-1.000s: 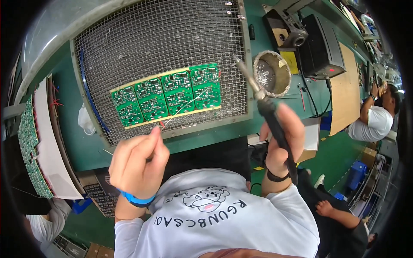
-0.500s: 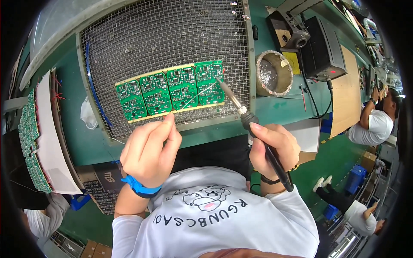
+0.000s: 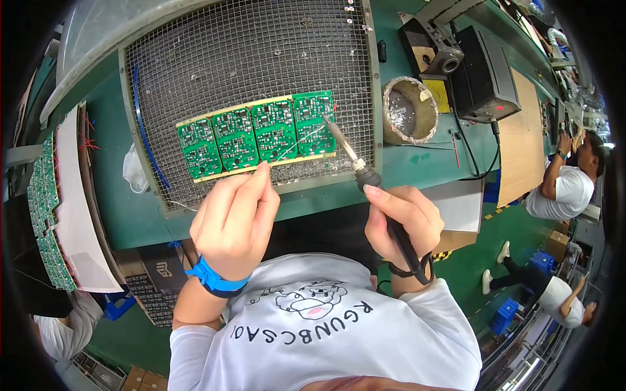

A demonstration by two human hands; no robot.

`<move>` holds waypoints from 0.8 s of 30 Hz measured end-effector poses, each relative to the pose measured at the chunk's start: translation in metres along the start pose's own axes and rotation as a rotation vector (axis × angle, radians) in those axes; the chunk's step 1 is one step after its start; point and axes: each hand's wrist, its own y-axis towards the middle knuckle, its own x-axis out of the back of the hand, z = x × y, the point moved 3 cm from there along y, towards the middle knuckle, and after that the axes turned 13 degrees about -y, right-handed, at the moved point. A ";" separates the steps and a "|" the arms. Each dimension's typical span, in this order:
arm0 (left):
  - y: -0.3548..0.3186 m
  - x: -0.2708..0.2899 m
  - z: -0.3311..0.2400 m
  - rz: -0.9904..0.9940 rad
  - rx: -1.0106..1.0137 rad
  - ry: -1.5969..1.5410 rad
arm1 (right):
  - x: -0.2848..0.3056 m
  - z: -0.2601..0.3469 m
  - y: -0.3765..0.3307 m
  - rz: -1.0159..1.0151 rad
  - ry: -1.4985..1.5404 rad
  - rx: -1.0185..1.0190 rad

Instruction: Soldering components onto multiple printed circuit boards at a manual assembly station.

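A panel of green circuit boards (image 3: 236, 140) with pale strips along its long edges lies on the wire mesh. My left hand (image 3: 236, 218) pinches a thin solder wire (image 3: 301, 140) just below the panel's near edge. The wire stretches up and right over the boards, and its tail comes out to the left of the hand. In my right hand (image 3: 409, 225) is a soldering iron (image 3: 344, 144), gripped by its black handle. Its tip points at the upper part of the rightmost board, close to the wire's end; whether they touch I cannot tell.
A metal frame (image 3: 377, 85) borders the mesh. To its right are a round pot (image 3: 427, 120) with bright scraps, an iron holder (image 3: 433, 52) and a black box (image 3: 489, 78) with a cable. More green boards (image 3: 47, 215) stand at far left. Other people are at right and lower left.
The iron and my right hand have shifted slightly left, its tip staying over the rightmost board. My left hand has moved slightly right and up with the wire. The view has shifted a little.
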 end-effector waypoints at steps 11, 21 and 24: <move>-0.007 0.034 -0.004 -0.120 0.072 0.112 | 0.000 -0.006 -0.001 -0.001 0.015 -0.007; -0.010 0.032 -0.003 -0.134 0.102 0.127 | 0.011 -0.021 -0.019 -0.168 0.289 -0.211; -0.008 0.024 -0.007 -0.087 0.014 0.090 | 0.009 -0.025 -0.023 -0.197 0.309 -0.255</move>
